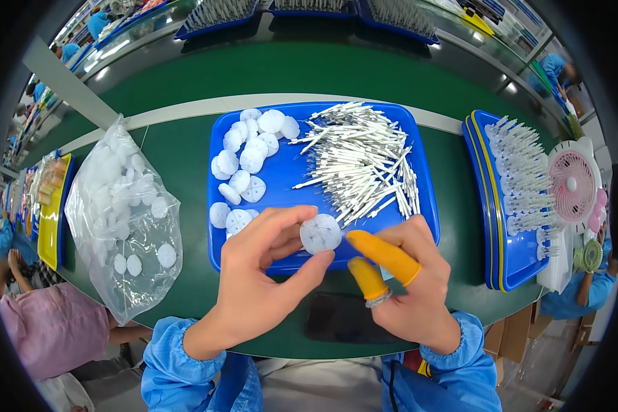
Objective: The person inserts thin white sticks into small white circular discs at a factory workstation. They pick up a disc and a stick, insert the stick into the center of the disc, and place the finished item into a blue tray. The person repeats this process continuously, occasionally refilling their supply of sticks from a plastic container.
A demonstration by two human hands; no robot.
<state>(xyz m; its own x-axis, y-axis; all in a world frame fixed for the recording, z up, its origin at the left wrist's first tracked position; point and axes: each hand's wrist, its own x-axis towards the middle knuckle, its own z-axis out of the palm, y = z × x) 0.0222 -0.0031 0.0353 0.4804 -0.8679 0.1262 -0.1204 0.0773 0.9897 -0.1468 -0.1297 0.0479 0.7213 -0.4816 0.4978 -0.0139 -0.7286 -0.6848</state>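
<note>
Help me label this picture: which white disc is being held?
The disc pinched in the left hand; it alone is gripped, while the other loose discs lie in the middle blue tray or clear bag.

A white and pink fan (573,180) with a pink bow stands near the right end of the green table (192,175). A little green fan (588,257) is just below it. A flat black thing (343,319) lies at the table's near edge; it might be a phone, but it is too dark to be sure. Brown boxes (511,336) sit low on the right. Over on the left are a yellow tray (48,237) and a person in a pink top (58,323).
</note>
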